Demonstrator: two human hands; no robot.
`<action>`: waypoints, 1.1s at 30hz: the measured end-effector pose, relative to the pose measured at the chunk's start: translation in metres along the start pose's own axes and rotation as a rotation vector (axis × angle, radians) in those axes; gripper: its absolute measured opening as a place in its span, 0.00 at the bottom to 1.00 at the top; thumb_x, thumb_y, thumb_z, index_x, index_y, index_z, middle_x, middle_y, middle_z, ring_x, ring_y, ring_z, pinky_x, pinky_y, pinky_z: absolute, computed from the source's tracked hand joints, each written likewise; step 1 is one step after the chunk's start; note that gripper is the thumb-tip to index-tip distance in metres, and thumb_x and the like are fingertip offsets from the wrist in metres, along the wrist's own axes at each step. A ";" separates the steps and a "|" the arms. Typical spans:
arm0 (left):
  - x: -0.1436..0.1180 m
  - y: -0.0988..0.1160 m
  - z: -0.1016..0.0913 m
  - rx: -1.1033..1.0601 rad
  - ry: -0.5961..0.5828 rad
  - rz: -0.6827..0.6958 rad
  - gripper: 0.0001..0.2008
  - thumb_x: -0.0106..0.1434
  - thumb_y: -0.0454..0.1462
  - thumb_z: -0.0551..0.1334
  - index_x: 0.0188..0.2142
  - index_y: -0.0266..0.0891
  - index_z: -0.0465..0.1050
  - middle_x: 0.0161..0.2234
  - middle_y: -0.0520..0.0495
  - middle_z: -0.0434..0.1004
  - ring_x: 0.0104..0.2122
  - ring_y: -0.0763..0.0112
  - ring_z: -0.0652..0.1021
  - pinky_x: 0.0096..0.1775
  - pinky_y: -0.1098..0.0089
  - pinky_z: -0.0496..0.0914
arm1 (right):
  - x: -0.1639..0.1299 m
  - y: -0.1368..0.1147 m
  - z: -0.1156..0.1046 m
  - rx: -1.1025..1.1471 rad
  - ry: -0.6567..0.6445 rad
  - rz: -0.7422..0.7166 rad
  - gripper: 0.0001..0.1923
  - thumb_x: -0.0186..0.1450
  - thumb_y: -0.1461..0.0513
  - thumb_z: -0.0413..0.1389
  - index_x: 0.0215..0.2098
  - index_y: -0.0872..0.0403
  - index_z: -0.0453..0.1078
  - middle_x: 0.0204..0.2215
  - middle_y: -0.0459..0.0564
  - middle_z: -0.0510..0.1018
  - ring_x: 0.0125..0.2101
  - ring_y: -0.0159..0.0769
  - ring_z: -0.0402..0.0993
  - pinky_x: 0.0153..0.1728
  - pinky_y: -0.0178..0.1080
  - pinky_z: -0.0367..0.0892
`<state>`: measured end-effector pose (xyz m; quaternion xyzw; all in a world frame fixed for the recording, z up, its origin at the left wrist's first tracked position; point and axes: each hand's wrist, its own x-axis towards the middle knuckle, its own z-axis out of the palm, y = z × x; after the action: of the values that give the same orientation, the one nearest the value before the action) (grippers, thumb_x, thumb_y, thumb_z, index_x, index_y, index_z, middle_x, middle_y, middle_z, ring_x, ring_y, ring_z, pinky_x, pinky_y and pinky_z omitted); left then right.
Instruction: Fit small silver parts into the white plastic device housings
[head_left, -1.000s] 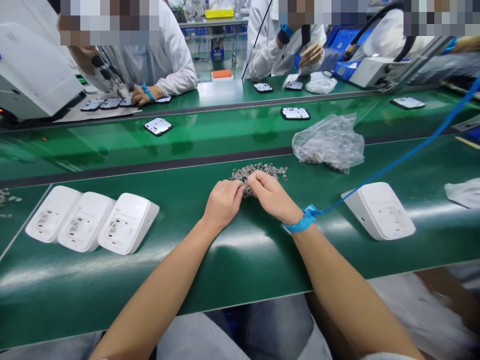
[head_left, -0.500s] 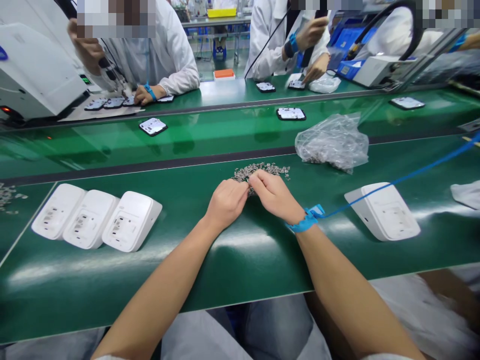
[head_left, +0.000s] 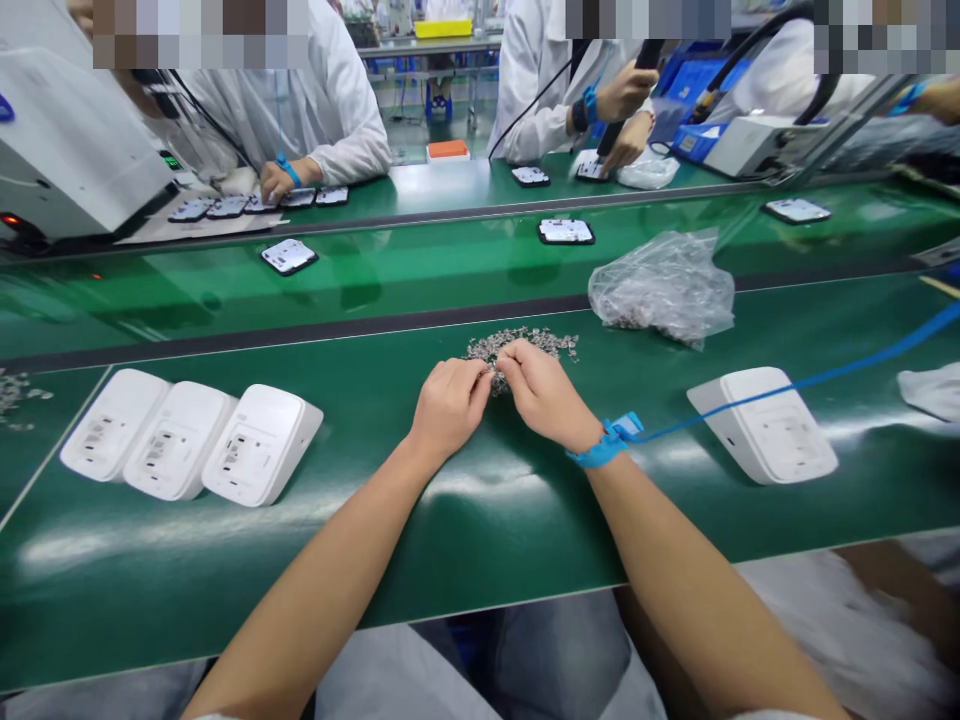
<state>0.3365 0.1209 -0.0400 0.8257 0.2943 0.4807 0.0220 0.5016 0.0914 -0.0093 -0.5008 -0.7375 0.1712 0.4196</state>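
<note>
Metal bits lie in a small heap [head_left: 521, 346] mid-bench, and my left hand [head_left: 448, 406] and right hand [head_left: 546, 394] meet at its near edge, fingertips pinched together; whether they grip a piece I cannot tell. I judge I am sorting pieces out. Three white housings [head_left: 189, 440] wait left, another [head_left: 763, 424] right, a clear bag [head_left: 661, 287] beyond.

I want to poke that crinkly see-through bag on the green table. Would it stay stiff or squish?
The clear plastic bag would probably squish: it looks thin and crumpled. The small metal bits inside sit low, so it likely sags when lifted. It would probably slide rather than roll on the shiny green table.
</note>
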 end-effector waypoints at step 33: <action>0.006 -0.005 -0.009 0.026 -0.092 0.070 0.09 0.71 0.35 0.54 0.34 0.40 0.70 0.27 0.48 0.71 0.28 0.68 0.71 0.34 0.66 0.65 | 0.001 -0.006 -0.005 0.512 -0.184 0.397 0.19 0.70 0.47 0.49 0.29 0.51 0.59 0.22 0.41 0.59 0.23 0.30 0.54 0.25 0.35 0.53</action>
<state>0.3292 0.1257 -0.0319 0.8570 0.2703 0.4387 0.0080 0.5019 0.0883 -0.0016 -0.4953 -0.5934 0.4737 0.4221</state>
